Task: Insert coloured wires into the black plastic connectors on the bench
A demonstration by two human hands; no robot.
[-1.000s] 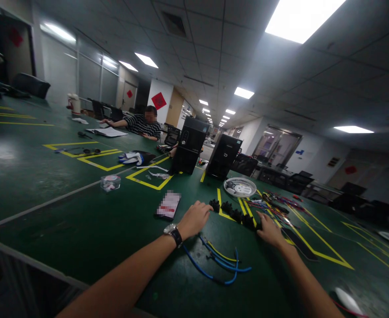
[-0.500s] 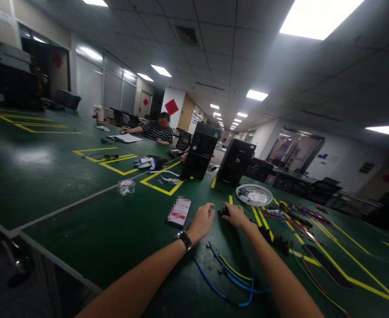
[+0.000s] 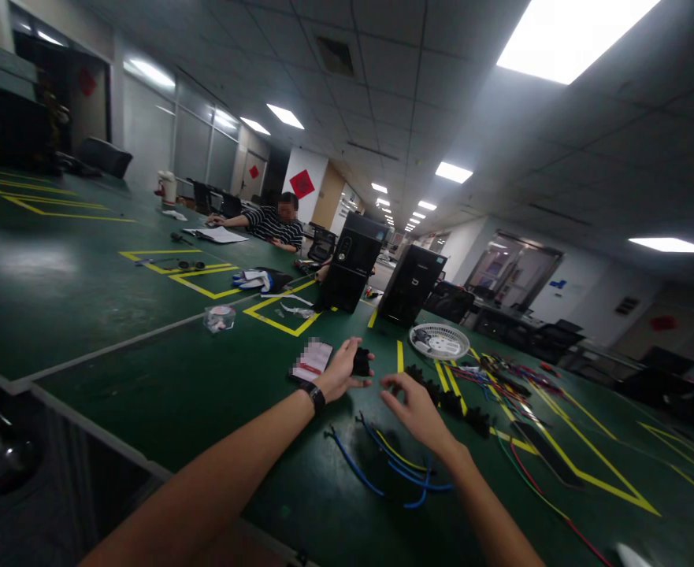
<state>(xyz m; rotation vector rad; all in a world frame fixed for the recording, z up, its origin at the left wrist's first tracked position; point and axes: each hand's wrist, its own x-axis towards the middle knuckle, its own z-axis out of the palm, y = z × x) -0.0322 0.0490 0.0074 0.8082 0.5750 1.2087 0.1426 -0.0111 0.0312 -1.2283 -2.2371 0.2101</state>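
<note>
My left hand (image 3: 338, 376) is closed loosely around a small black piece (image 3: 361, 362), whose exact kind I cannot make out. It is held above the table beside a phone (image 3: 314, 361), whose lower right part the hand covers. My right hand (image 3: 414, 405) is just to the right, fingers bent and apart, with nothing visible in them. Below the hands lie several short blue cables (image 3: 402, 471) and a yellow one (image 3: 402, 453). A row of similar dark pieces (image 3: 450, 402) lies beyond my right forearm.
A round white basket (image 3: 439, 341) stands right of centre, with tangled coloured wires (image 3: 503, 376) next to it. Two black computer towers (image 3: 352, 268) stand behind. Gloves (image 3: 255, 279) and a small clear bag (image 3: 220, 318) lie left. A person in a striped top (image 3: 272, 226) sits across the table.
The black piece that was at my right hand's fingers is now in my left hand. My right hand has moved slightly down and its fingers have come away. The view has shifted a little.
</note>
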